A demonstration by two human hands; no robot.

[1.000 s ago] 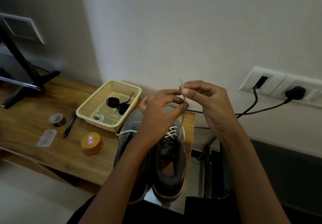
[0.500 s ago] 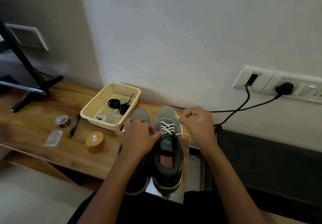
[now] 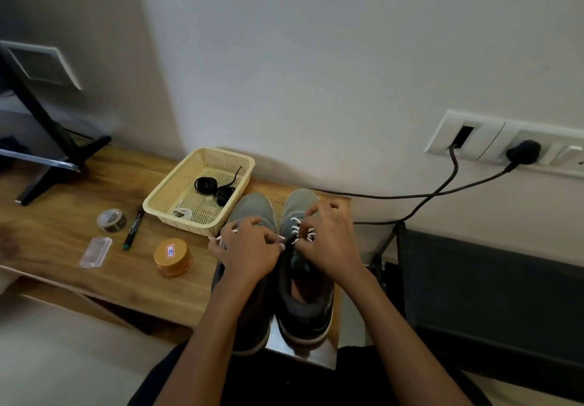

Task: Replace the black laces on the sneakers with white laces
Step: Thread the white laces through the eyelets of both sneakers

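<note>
A: Grey were the two sneakers, side by side at the right end of the wooden desk (image 3: 63, 247), toes to the wall. The right sneaker (image 3: 305, 295) carried a white lace (image 3: 297, 232) crossed over its upper eyelets.

B: And the hands?

A: Both were bent over that lacing. The left hand (image 3: 249, 254) lay across the left sneaker (image 3: 252, 209), its fingers (image 3: 271, 241) curled close together near the lace; a white end showed just left of its knuckles. The right hand (image 3: 328, 241) had its fingers pinched down onto the crossings. Whether either truly gripped the lace, I could not tell.

B: The black laces?

A: Coiled in the cream plastic basket (image 3: 164, 203), just left of the sneakers, beside a small white bundle. Black laces (image 3: 211, 187) they seemed, though small.

B: Anything else?

A: A marker (image 3: 132, 228), a tape roll (image 3: 111, 220) and a round gold tin (image 3: 173, 256).
</note>
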